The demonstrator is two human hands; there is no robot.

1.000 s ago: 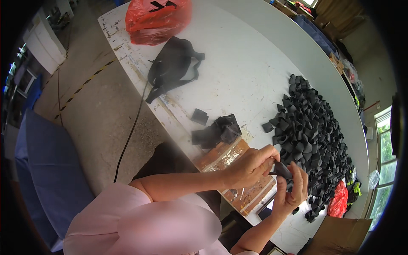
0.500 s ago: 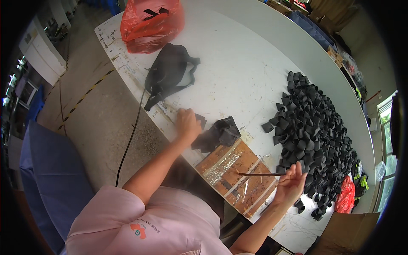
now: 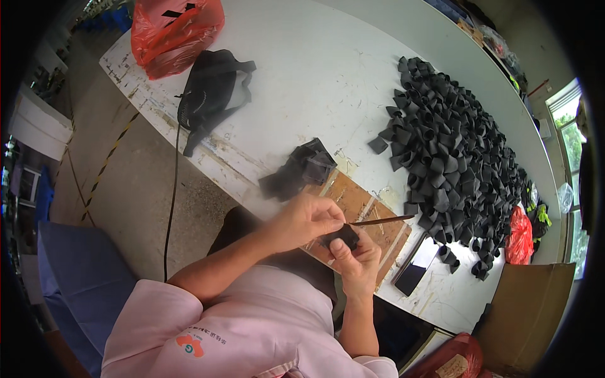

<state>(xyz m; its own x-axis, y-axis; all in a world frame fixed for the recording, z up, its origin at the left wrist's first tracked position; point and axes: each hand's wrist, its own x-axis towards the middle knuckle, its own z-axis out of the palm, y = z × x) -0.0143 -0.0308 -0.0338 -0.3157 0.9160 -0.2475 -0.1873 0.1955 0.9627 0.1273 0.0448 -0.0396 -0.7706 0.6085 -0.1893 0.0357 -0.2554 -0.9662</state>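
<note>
My left hand (image 3: 307, 222) is closed, its thumb and fingertips pinching at the upper edge of a small black strap piece (image 3: 344, 235). The lower part of that piece sits between the thumb and fingers of my right hand (image 3: 360, 259), also closed on it. Both hands meet over a brown taped board (image 3: 386, 235) at the table edge. A thin dark stick (image 3: 383, 220) crosses above the board, one end close to my left fingertips; whether a finger touches it I cannot tell. Dark flat strap pieces (image 3: 296, 171) lie beyond my left hand.
A large heap of black strap loops (image 3: 450, 148) covers the table's right side. A phone-like dark slab (image 3: 414, 268) lies beside the board. Farther left are a black bag-like item (image 3: 211, 94) with a cord and a red plastic bag (image 3: 173, 38). A cardboard box (image 3: 529, 309) stands lower right.
My left hand has come from the table beside the flat strap pieces to the board. My right hand has moved left from the heap's edge. Both now hold one piece, and the view has shifted.
</note>
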